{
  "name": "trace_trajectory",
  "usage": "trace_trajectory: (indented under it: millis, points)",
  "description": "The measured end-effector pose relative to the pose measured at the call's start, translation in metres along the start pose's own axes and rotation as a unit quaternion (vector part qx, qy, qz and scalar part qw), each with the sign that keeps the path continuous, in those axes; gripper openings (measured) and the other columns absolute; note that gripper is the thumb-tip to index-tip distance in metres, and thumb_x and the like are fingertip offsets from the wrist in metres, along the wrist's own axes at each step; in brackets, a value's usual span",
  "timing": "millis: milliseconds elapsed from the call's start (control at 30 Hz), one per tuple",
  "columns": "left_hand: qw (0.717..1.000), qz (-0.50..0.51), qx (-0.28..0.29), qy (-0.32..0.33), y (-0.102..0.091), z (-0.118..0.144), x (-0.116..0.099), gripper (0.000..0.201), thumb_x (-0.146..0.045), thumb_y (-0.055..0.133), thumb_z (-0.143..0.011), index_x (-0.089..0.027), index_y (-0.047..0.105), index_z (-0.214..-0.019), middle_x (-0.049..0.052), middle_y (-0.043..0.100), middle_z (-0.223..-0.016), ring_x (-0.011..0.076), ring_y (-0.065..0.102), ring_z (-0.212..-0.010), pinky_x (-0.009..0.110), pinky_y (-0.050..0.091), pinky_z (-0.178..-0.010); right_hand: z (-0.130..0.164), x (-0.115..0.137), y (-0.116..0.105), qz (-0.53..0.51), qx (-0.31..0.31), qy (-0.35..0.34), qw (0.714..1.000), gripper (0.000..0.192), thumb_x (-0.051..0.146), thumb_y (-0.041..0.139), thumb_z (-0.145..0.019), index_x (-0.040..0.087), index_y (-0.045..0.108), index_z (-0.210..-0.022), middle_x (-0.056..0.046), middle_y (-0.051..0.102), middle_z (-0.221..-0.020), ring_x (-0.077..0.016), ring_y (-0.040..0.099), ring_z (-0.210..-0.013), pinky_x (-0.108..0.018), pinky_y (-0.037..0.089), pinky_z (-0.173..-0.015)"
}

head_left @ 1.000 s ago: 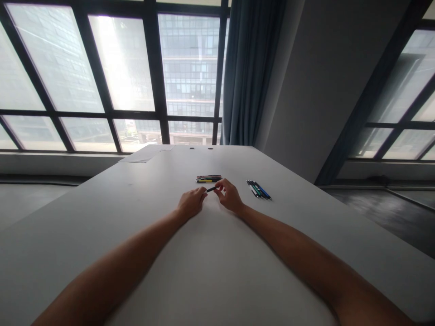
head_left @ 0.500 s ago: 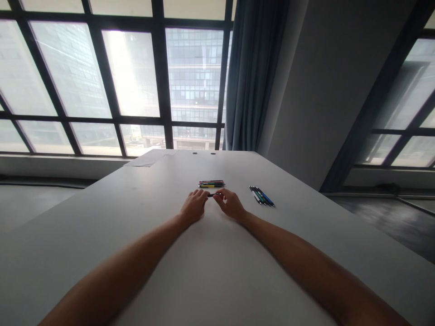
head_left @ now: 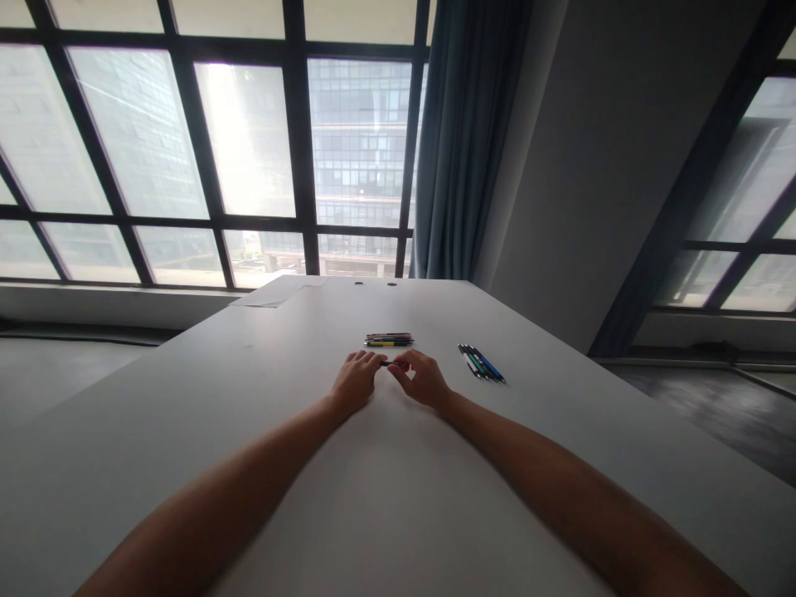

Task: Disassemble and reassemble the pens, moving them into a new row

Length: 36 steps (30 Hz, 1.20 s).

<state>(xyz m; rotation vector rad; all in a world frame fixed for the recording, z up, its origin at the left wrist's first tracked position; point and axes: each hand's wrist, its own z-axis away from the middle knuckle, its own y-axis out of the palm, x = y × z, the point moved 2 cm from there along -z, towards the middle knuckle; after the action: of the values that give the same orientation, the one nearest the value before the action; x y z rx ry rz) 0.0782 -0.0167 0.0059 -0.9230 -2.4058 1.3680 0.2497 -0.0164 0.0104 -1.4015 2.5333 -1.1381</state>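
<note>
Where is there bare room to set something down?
Bare tabletop lies between the forearms, and between the left hand and the paper. Crowded: the middle, where that hand and the right hand hold a slim dark piece near the pen row; slanted pens rightward.

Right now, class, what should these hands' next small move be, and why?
Perhaps ease the dark pen forward to the crosswise pens: the left hand and right hand hold it between them, it runs nearly parallel, and that bunch sits just beyond, closer than the slanted pens.
</note>
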Motion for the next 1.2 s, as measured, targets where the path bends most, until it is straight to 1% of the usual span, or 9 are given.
trace_trajectory:
  millis: [67, 133, 267, 367, 500, 667, 867, 1067, 1200]
  points:
    - [1.000, -0.019, -0.007, 0.010, -0.001, 0.000, -0.001, 0.039, -0.017, 0.037, -0.093, -0.025, 0.050, -0.129, 0.007, 0.061, -0.113, 0.0216, 0.052, -0.105, 0.037, 0.038, -0.092, 0.000, -0.003, 0.000, 0.013, 0.003, 0.030, 0.999, 0.038, 0.049, 0.044, -0.093, 0.018, 0.060, -0.079, -0.003, 0.060, -0.069, -0.0142, 0.053, -0.063, -0.025, 0.037, -0.063]
    - [0.999, -0.044, -0.006, 0.023, -0.003, 0.000, -0.003, 0.038, -0.025, 0.036, -0.096, -0.025, 0.047, -0.133, 0.008, 0.061, -0.112, 0.0227, 0.053, -0.103, 0.038, 0.039, -0.089, 0.000, -0.006, 0.000, 0.020, 0.019, 0.059, 0.998, 0.043, 0.050, 0.040, -0.095, 0.018, 0.060, -0.076, -0.002, 0.058, -0.063, -0.0132, 0.051, -0.057, -0.024, 0.034, -0.058]
    - [0.995, -0.079, 0.017, 0.051, -0.005, 0.000, -0.006, 0.036, -0.040, 0.035, -0.097, -0.025, 0.051, -0.127, 0.007, 0.063, -0.106, 0.0217, 0.056, -0.096, 0.035, 0.041, -0.082, 0.002, -0.013, 0.004, -0.006, 0.069, 0.091, 0.993, 0.046, 0.049, 0.036, -0.096, 0.018, 0.056, -0.068, -0.001, 0.056, -0.057, -0.0132, 0.051, -0.052, -0.023, 0.034, -0.054]
    - [0.994, -0.096, 0.034, 0.040, -0.005, 0.000, -0.007, 0.030, -0.033, 0.033, -0.098, -0.025, 0.056, -0.116, 0.006, 0.064, -0.099, 0.0196, 0.059, -0.091, 0.032, 0.043, -0.077, 0.002, -0.016, 0.007, -0.055, 0.103, 0.083, 0.990, 0.045, 0.042, 0.034, -0.098, 0.018, 0.057, -0.068, -0.002, 0.060, -0.059, -0.0135, 0.054, -0.054, -0.023, 0.038, -0.056]
    - [0.991, -0.118, 0.054, 0.014, -0.004, 0.000, -0.009, 0.026, -0.025, 0.036, -0.096, -0.023, 0.057, -0.111, 0.006, 0.064, -0.098, 0.0193, 0.061, -0.088, 0.030, 0.045, -0.072, 0.001, -0.019, 0.009, -0.085, 0.114, 0.075, 0.987, 0.042, 0.036, 0.035, -0.098, 0.017, 0.060, -0.070, -0.002, 0.062, -0.060, -0.0134, 0.056, -0.054, -0.024, 0.041, -0.057]
    - [0.991, -0.118, 0.067, 0.002, -0.004, 0.002, -0.009, 0.025, -0.022, 0.037, -0.094, -0.024, 0.056, -0.110, 0.004, 0.066, -0.097, 0.0192, 0.064, -0.086, 0.028, 0.045, -0.067, 0.000, -0.020, 0.009, -0.064, 0.105, 0.051, 0.991, 0.038, 0.032, 0.042, -0.096, 0.016, 0.064, -0.070, -0.002, 0.063, -0.057, -0.0132, 0.057, -0.052, -0.024, 0.042, -0.058]
    - [0.992, -0.108, 0.064, -0.001, -0.004, 0.001, -0.008, 0.025, -0.024, 0.037, -0.094, -0.024, 0.056, -0.109, 0.003, 0.068, -0.096, 0.0193, 0.066, -0.082, 0.028, 0.045, -0.065, -0.001, -0.016, 0.005, -0.041, 0.092, 0.016, 0.995, 0.035, 0.028, 0.047, -0.095, 0.016, 0.065, -0.067, -0.003, 0.066, -0.063, -0.0136, 0.059, -0.056, -0.025, 0.042, -0.061]
    - [0.995, -0.075, 0.070, -0.002, -0.007, 0.002, -0.009, 0.027, -0.027, 0.038, -0.094, -0.026, 0.058, -0.112, 0.002, 0.070, -0.100, 0.0191, 0.066, -0.082, 0.028, 0.045, -0.067, -0.001, -0.015, 0.001, -0.003, 0.083, -0.056, 0.995, 0.031, 0.029, 0.046, -0.097, 0.016, 0.066, -0.076, -0.005, 0.067, -0.068, -0.0156, 0.060, -0.064, -0.026, 0.044, -0.065]
    - [0.996, -0.061, 0.066, 0.001, -0.009, 0.003, -0.009, 0.028, -0.029, 0.037, -0.094, -0.027, 0.059, -0.112, 0.002, 0.071, -0.101, 0.0199, 0.067, -0.082, 0.028, 0.046, -0.067, -0.001, -0.017, -0.002, 0.066, 0.081, -0.124, 0.987, 0.036, 0.034, 0.041, -0.098, 0.015, 0.066, -0.081, -0.008, 0.064, -0.070, -0.0179, 0.057, -0.066, -0.030, 0.044, -0.067]
